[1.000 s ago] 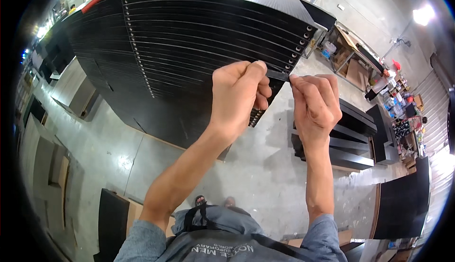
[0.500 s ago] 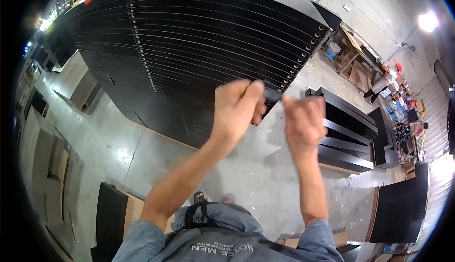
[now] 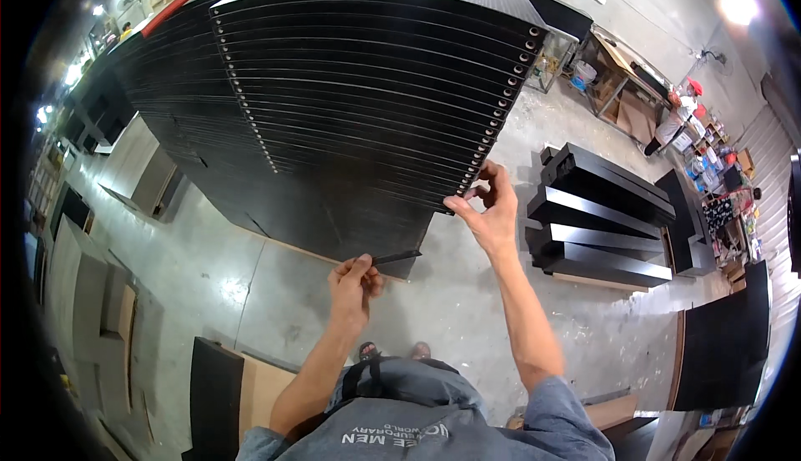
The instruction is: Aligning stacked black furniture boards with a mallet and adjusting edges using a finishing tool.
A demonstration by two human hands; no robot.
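Observation:
A tall stack of black panels (image 3: 350, 94) stands in front of me. Round holes with pale rims run in a row along each end of the panel edges. My left hand (image 3: 352, 290) pinches a thin, dark, flat strip (image 3: 397, 256) below the stack's near face, and the strip's free end points right. At the lower end of the right-hand row of holes is my right hand (image 3: 488, 211). Its thumb and fingers are curled together against the panel edge, and whatever small thing they may grip is hidden.
Black box-shaped beams (image 3: 601, 211) lie on the floor to the right. Grey panels (image 3: 138, 173) stand at the left, and a black board (image 3: 219, 394) is close by my left side. A red-handled tool (image 3: 179, 10) rests atop the stack. A person (image 3: 672, 119) stands at the far right.
My hands have moved apart from in front of the stack's right edge. The left came down and leftward with the strip; the right came to the lower holes on the panel edges.

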